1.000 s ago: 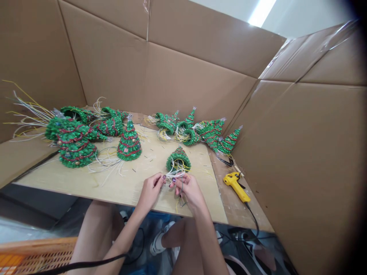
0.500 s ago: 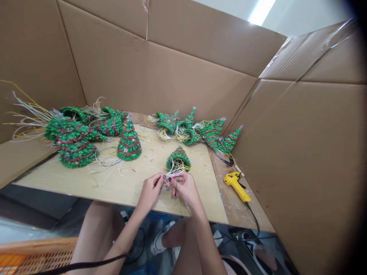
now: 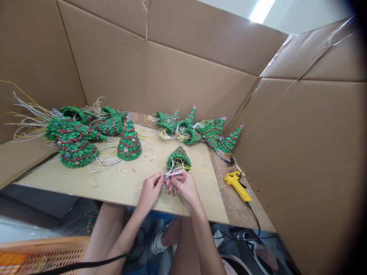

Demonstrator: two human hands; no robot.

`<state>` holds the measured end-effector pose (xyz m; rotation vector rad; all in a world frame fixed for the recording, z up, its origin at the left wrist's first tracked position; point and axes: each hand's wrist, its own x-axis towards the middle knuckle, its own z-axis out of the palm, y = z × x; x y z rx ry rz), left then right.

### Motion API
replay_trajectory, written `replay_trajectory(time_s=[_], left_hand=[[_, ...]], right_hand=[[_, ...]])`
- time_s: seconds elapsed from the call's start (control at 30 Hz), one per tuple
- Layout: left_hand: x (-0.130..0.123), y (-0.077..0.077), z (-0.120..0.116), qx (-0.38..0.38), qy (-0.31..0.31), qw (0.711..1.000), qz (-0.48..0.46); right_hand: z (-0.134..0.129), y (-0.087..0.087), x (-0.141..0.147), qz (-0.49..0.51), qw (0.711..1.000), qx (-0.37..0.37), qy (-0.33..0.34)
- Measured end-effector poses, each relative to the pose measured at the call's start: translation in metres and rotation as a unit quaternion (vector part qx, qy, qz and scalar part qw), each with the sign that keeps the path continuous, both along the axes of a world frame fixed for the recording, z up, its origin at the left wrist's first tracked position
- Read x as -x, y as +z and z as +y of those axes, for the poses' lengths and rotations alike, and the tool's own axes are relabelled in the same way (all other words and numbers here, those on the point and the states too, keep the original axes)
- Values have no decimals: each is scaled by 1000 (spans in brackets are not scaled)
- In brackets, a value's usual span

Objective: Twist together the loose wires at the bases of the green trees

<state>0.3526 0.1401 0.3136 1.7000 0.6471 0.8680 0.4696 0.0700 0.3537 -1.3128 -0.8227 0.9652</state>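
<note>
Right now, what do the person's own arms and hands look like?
The left hand and right hand are ungloved, with dark purple polish on the nails that show. No sleeves cover the visible forearms. A black cord crosses the left one.

left hand (image 3: 151,191): fingers (image 3: 156,176) pinched | right hand (image 3: 185,188): fingers curled | hands close together | forearms (image 3: 130,227) angled inward

Right hand (image 3: 185,186) now nearer the left hand (image 3: 150,191), more of the orange basket (image 3: 64,243) in view below
</note>
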Motion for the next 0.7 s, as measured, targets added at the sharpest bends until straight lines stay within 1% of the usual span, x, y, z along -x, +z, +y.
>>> replay_trajectory(time_s=[0.27, 0.43, 0.57, 0.63, 0.7], left_hand=[[0, 2, -1, -9, 7, 1000, 8], [-1, 3, -2, -4, 5, 1000, 16], [0, 4, -3, -15, 16, 1000, 22], [0, 3, -3, -16, 24, 999, 21], [0, 2, -3, -11, 31, 999, 18]], right_hand=[[-1, -3, 1, 24, 999, -27, -17], [-1, -9, 4, 24, 998, -43, -31], [-1, -13, 8, 19, 997, -58, -52], [-2, -14, 11, 18, 996, -54, -63], [-6, -13, 14, 3, 997, -33, -74]])
